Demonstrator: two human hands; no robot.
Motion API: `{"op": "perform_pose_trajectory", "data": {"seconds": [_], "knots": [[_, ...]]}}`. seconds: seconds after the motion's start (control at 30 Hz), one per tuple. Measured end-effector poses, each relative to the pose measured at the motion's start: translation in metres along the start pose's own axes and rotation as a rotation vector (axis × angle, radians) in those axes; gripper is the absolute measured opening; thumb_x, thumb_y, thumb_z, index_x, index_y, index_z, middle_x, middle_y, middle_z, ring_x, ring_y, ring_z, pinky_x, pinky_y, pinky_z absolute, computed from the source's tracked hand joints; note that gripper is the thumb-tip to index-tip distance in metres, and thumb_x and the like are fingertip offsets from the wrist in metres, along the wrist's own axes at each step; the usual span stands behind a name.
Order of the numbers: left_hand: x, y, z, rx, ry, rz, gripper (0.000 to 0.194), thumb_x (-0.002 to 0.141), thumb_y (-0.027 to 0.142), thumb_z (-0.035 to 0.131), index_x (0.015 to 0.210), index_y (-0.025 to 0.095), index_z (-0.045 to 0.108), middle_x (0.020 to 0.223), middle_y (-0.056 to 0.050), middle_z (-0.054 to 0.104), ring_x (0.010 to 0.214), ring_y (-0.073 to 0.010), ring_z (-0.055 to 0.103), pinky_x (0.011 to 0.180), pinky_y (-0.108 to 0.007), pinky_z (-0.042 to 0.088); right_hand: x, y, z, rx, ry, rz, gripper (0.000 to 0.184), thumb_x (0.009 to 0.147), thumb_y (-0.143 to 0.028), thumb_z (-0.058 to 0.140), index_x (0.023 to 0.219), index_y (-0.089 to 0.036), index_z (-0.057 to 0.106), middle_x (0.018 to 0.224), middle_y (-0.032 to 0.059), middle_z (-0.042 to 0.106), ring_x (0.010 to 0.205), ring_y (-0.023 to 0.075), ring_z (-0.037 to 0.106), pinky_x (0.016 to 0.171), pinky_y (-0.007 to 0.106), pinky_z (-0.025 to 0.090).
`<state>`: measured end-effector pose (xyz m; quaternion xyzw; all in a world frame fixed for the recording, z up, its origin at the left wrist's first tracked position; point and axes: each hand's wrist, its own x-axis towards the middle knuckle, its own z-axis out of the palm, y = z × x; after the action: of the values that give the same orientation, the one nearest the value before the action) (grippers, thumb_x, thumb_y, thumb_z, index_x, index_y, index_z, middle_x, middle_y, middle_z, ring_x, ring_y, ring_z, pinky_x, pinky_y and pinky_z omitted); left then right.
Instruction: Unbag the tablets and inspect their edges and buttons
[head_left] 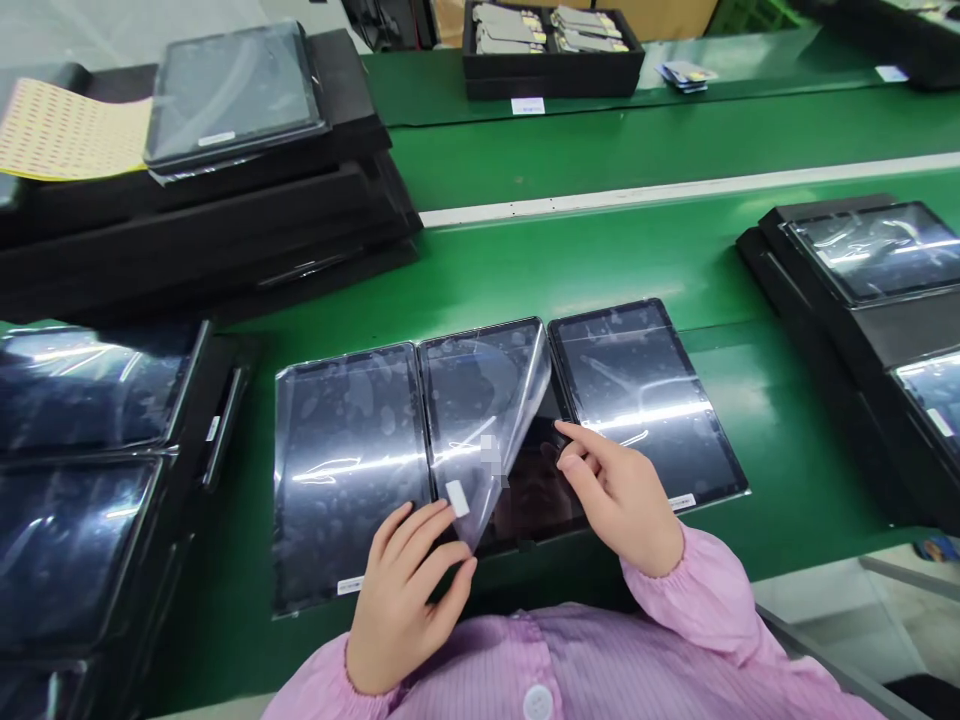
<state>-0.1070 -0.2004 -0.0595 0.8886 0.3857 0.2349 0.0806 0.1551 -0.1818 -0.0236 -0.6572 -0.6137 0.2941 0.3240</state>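
Note:
Three dark tablets lie in a row: a left tablet (349, 470), a middle tablet (536, 505) and a right tablet (637, 370). A clear protective film (495, 430) is folded back from the middle tablet's lower right, baring dark glass there. My left hand (409, 595) is at the film's lower corner, thumb and forefinger closing on it beside a small white label (457, 498). Over the middle tablet's right edge, my right hand (619, 490) has thumb and forefinger bent close together around something small and dark, which I cannot make out.
Black trays hold more film-covered tablets (75, 540) on the left and another tablet (885, 250) on the right. At upper left, a tablet (232, 90) and a yellow sticker sheet (75, 130) rest on stacked black trays. A black box (555, 75) of grey parts stands behind.

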Motion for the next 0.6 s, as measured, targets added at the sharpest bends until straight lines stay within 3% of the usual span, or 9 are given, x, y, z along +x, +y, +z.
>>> {"op": "perform_pose_trajectory", "data": {"seconds": [0.17,0.27,0.37,0.47,0.6], "knots": [[-0.010,0.001,-0.001,-0.005,0.032,-0.090,0.034,0.092,0.011,0.054,0.120,0.026,0.066,0.130,-0.009,0.072,0.131,-0.0261,0.061,0.115,-0.045,0.044,0.003,-0.018,0.017,-0.145,0.033,-0.075,0.030,0.094,-0.028,0.049,0.109,-0.012,0.070,0.070,0.0024,0.071,0.048,0.0159,0.061,0.050,0.029,0.053],[-0.012,0.000,0.000,0.155,0.061,-0.289,0.066,0.093,0.026,0.061,0.155,0.025,0.040,0.156,-0.016,0.050,0.149,-0.0348,0.041,0.120,-0.055,0.037,0.000,-0.022,0.024,-0.088,0.032,-0.266,0.031,0.092,-0.013,0.044,0.114,-0.015,0.066,0.090,0.0082,0.074,0.073,0.0190,0.071,0.063,0.029,0.060],[-0.013,-0.001,0.002,0.208,-0.001,-0.424,0.088,0.094,0.045,0.055,0.165,0.019,0.011,0.166,-0.021,0.033,0.154,-0.0418,0.030,0.119,-0.065,0.033,-0.004,-0.025,0.027,-0.022,-0.118,-0.516,0.040,0.091,-0.006,0.041,0.122,-0.015,0.064,0.108,0.0121,0.074,0.095,0.0208,0.072,0.079,0.032,0.062],[-0.013,-0.001,0.006,0.250,-0.036,-0.430,0.089,0.094,0.048,0.050,0.165,0.016,0.007,0.165,-0.023,0.034,0.151,-0.0426,0.037,0.116,-0.064,0.037,-0.007,-0.028,0.026,0.062,-0.297,-0.710,0.036,0.093,-0.008,0.040,0.114,-0.016,0.068,0.102,0.0084,0.075,0.088,0.0187,0.070,0.074,0.031,0.060],[-0.009,0.001,0.007,0.302,-0.064,-0.427,0.095,0.090,0.049,0.051,0.164,0.010,0.006,0.159,-0.026,0.044,0.145,-0.0431,0.045,0.114,-0.061,0.037,-0.012,-0.026,0.029,0.249,-0.526,-0.810,0.044,0.110,-0.028,0.028,0.103,-0.020,0.070,0.095,0.0028,0.075,0.083,0.0147,0.069,0.074,0.030,0.054]]}}
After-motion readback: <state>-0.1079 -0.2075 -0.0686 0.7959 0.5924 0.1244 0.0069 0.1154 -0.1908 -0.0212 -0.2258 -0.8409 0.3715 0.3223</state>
